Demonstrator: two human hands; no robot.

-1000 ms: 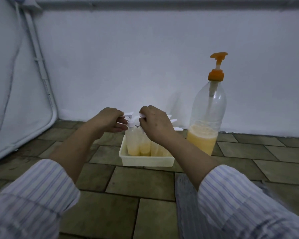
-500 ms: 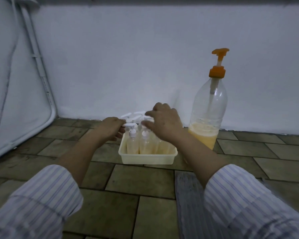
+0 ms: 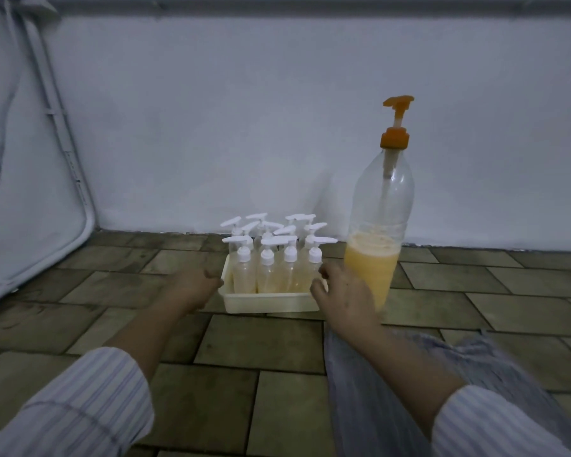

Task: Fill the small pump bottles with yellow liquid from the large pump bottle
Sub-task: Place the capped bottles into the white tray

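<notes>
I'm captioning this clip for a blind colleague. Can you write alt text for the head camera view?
A person's left hand and right hand flank a cream tray of small pump bottles holding pale yellow liquid, on a tiled floor. Right of the tray stands a large pump bottle with an orange pump, roughly a third full, before a white wall.
</notes>
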